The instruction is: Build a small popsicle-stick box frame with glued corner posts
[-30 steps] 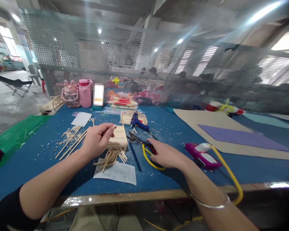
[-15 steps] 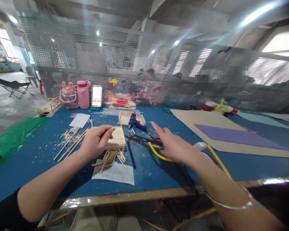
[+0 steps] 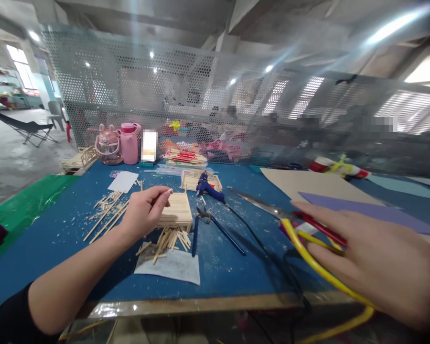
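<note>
My left hand [image 3: 148, 210] is closed in a pinch on a small pale piece [image 3: 170, 191], mostly hidden by the fingertips. It hovers over a panel of pale wooden sticks [image 3: 175, 209] with thin upright posts. My right hand [image 3: 365, 253], blurred, is around the red handle of a pair of scissors [image 3: 261, 204], whose blades point left. A yellow cord [image 3: 308, 260] runs past the same hand. Blue-handled pliers [image 3: 203, 217] lie with jaws apart near the panel. Behind them rests a blue glue gun [image 3: 210, 188]. Short cut sticks [image 3: 170, 241] are heaped on a white sheet [image 3: 168, 267].
Longer sticks [image 3: 109, 222] and wood crumbs lie at left. Pink bottles [image 3: 129, 145] and a lit phone [image 3: 149, 145] stand at the back, before a perforated screen [image 3: 129, 86]. Cardboard [image 3: 290, 184] and a purple sheet [image 3: 365, 212] lie at right. A black cable [image 3: 247, 224] crosses the table.
My right hand has moved right and closer to me, drawing the scissors off the pliers, which now show fully. My left hand keeps its pinch almost in place. The view has shifted slightly.
</note>
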A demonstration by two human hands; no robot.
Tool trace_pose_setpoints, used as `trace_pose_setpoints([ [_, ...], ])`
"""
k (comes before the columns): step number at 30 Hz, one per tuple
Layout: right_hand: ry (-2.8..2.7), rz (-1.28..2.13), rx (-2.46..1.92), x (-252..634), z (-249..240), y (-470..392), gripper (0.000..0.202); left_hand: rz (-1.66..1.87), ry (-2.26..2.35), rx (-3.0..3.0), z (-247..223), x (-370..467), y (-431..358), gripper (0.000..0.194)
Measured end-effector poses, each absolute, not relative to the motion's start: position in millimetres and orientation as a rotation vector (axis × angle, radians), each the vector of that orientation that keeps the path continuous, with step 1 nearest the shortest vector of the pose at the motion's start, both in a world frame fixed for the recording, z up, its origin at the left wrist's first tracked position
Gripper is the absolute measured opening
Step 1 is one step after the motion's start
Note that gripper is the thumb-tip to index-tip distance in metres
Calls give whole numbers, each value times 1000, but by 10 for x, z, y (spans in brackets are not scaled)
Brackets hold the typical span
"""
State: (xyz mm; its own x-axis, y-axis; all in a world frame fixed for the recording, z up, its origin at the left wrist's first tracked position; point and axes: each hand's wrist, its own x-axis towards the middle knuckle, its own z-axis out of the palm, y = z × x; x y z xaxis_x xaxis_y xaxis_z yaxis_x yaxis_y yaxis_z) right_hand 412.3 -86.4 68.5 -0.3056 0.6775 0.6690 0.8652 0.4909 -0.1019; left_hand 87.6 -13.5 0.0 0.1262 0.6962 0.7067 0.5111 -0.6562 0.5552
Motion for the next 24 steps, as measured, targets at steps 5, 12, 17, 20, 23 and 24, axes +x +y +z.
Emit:
trace_pose_setpoints([
  [5,-1986,-55,-1431,3793,708,-597,36,1488,1247,2263,-35,898,-148,24],
  [12,-1725,341,-869,2895,353,74,34,1509,1313,2226,-68,887,-129,24],
  [17,-1949,205,-847,2760,7,65,46,1507,1311,2232,-62,889,-137,21],
  [20,-2074,154,-909,2761,-61,-15,40,1499,1318,2256,-42,895,-156,21],
  [23,-2139,162,-971,2731,-43,-60,40,1519,1302,2245,-27,890,-165,24],
  [24,-2162,169,-970,2718,-32,-69,42,1527,1281,2242,-26,887,-165,24],
])
